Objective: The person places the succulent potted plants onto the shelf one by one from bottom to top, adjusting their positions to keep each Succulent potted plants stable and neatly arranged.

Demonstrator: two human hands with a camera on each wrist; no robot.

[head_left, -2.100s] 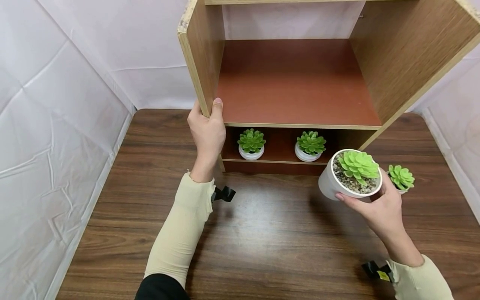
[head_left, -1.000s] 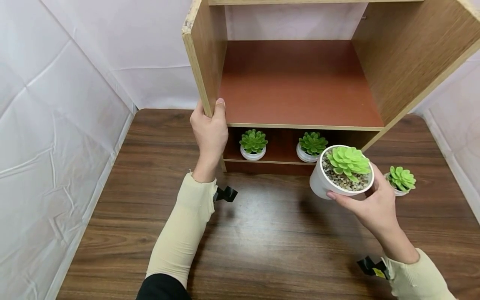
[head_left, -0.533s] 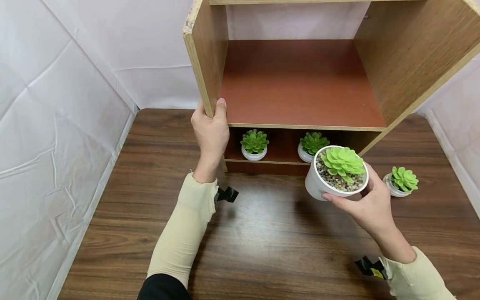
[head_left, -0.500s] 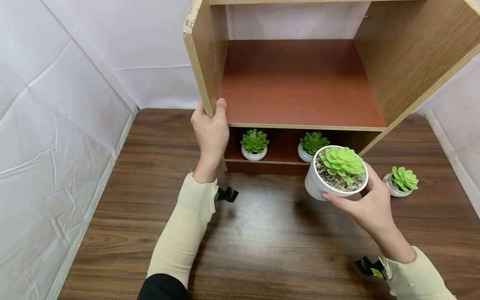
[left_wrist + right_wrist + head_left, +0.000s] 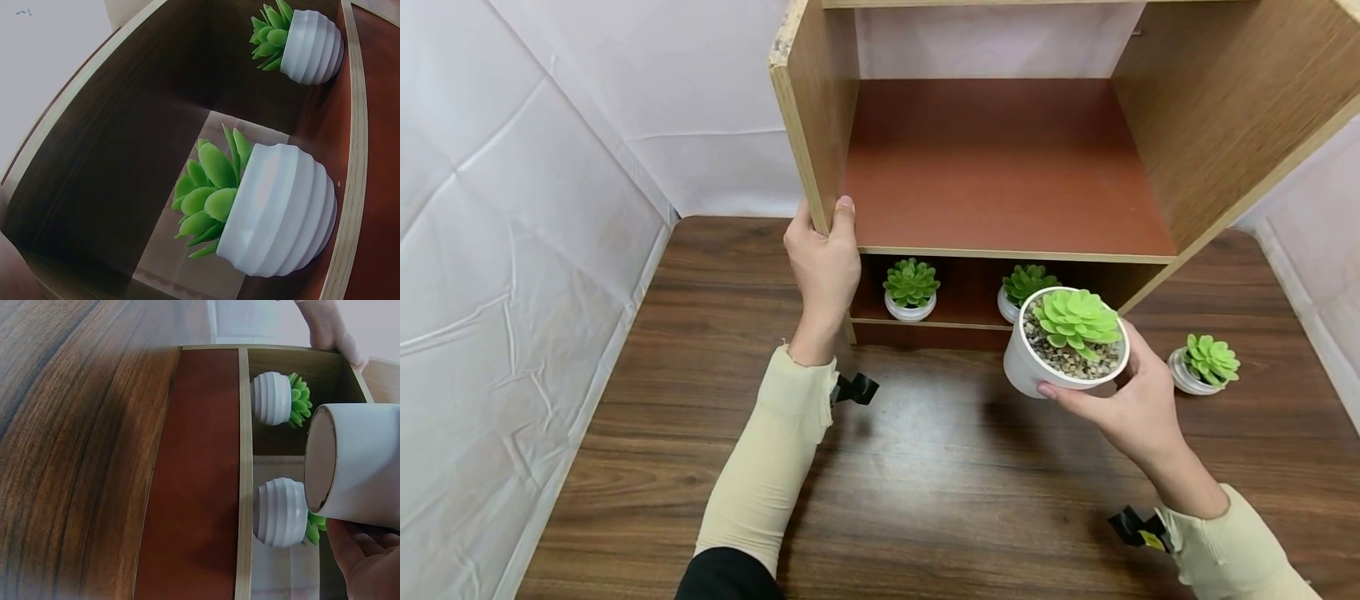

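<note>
My right hand (image 5: pixel 1131 412) grips a smooth white pot (image 5: pixel 1026 371) with a green succulent (image 5: pixel 1078 321) set in pebbles, raised over the table in front of the shelf. The pot's flat underside (image 5: pixel 320 459) shows in the right wrist view. My left hand (image 5: pixel 823 262) holds the left side panel (image 5: pixel 808 125) of the wooden shelf, thumb on its inner face. On the low shelf stand two small succulents in ribbed white pots, one at left (image 5: pixel 912 287) and one at right (image 5: pixel 1011 304), the latter partly hidden behind the held pot.
Another small potted succulent (image 5: pixel 1206 365) stands on the brown wooden table (image 5: pixel 925 500), to the right of my right hand. Above the low shelf is a wide reddish-brown shelf board (image 5: pixel 1000 167). White sheeting (image 5: pixel 535 292) hangs around the table.
My right hand has carried the large pot to the left, uncovering more of the small succulent on the table. My left hand keeps its hold on the panel.
</note>
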